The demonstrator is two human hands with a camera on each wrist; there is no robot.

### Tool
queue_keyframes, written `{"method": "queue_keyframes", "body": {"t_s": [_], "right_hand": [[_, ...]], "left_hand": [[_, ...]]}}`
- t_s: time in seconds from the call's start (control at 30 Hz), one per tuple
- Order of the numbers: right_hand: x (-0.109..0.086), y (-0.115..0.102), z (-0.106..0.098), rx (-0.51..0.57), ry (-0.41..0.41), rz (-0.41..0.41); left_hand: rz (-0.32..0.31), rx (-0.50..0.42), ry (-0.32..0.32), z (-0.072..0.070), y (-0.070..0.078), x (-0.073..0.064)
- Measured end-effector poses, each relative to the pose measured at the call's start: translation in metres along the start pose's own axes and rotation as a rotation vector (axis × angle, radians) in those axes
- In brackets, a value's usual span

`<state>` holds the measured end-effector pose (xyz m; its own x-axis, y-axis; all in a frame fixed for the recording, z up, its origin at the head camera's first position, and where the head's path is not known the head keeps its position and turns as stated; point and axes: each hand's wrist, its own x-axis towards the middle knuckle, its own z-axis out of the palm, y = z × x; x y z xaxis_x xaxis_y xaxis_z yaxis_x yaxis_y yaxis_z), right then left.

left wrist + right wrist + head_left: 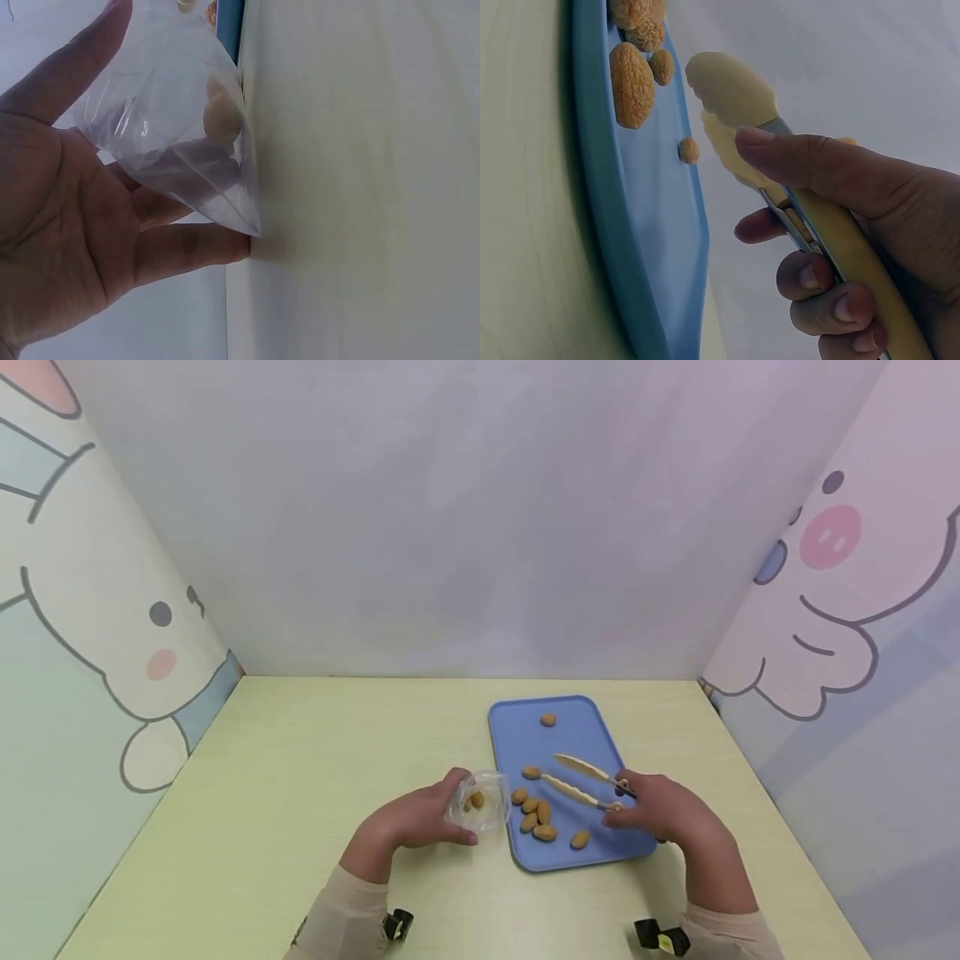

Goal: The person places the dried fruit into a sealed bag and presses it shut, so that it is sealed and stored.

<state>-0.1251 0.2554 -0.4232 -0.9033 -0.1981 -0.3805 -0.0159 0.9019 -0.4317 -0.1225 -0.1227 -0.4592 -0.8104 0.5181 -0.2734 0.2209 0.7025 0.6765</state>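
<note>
My left hand (427, 814) holds a clear plastic bag (495, 802) upright on the table, just left of the blue tray (521, 739). Thumb and fingers lie around opposite sides of the bag. Inside it are brown nuts (223, 120), seen through the plastic. In my right hand (667, 810) are cream-tipped tongs (731, 86), gripped by their handles with the two arms spread apart. The tongs reach over the tray, one tip overlapping a brown nut (532, 772) in the head view. No nut shows between the tips in the right wrist view.
Several wrinkled brown nuts (543, 812) cluster at the tray's left side. One nut (580, 839) lies near its front edge, another (548, 720) near the back. The pale wooden table (300, 760) meets a plain back wall and side walls with cartoon animals.
</note>
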Motion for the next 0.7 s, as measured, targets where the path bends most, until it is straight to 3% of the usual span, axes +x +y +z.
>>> {"method": "queue_keyframes", "body": {"t_s": [0.33,0.7], "right_hand": [[0.013,0.000,0.014,-0.057,0.003,0.004],[0.016,-0.004,0.020,-0.048,-0.010,0.012]], "left_hand": [[-0.002,0.000,0.002,0.000,0.000,0.000],[-0.001,0.013,0.002,0.000,-0.001,0.002]]}}
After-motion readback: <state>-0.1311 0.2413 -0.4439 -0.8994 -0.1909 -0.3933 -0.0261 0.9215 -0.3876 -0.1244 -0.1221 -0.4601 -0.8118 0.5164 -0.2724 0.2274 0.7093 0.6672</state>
